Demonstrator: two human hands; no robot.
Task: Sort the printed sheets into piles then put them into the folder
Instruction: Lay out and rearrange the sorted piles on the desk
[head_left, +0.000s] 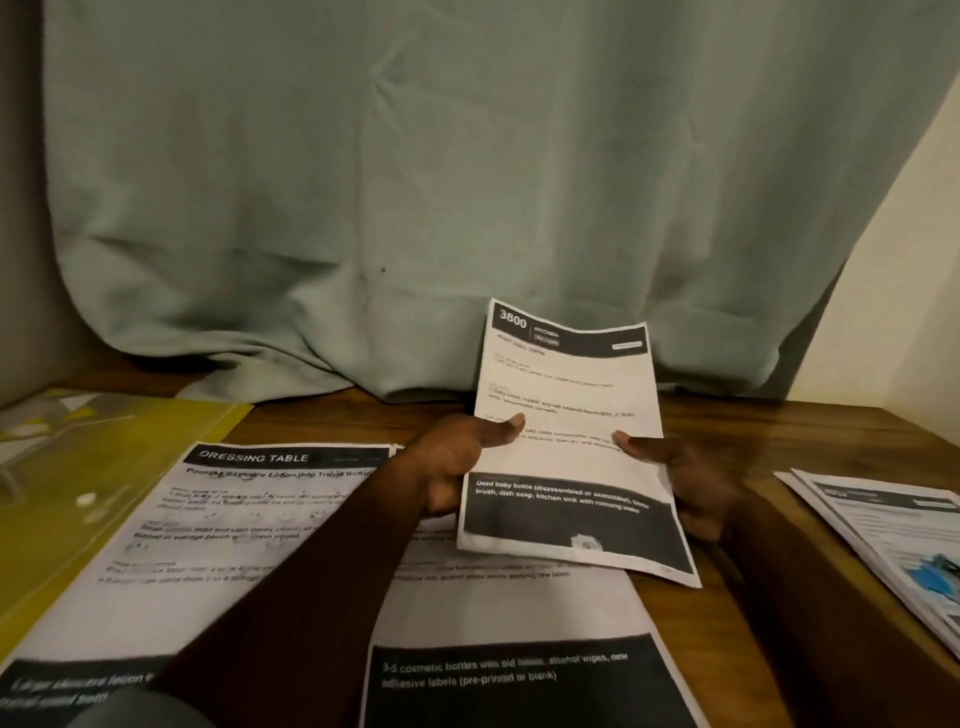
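left hand (452, 467), right hand (685, 483): pinching sides of kitchen sheet (566, 384) | raised, likely to read its heading | folder (104, 457): left of it

Reaches forward with the left forearm (311, 597) from the lower left and the right forearm (831, 623) from the lower right. Grips one sheet (566, 395) by its side edges: left hand (457, 467) with the left thumb (506, 428) laid across the printed face and fingers curled behind, right hand (680, 478), slightly blurred, with the right thumb (631, 444) on the front too. Holds both hands about level, palms turned toward each other.
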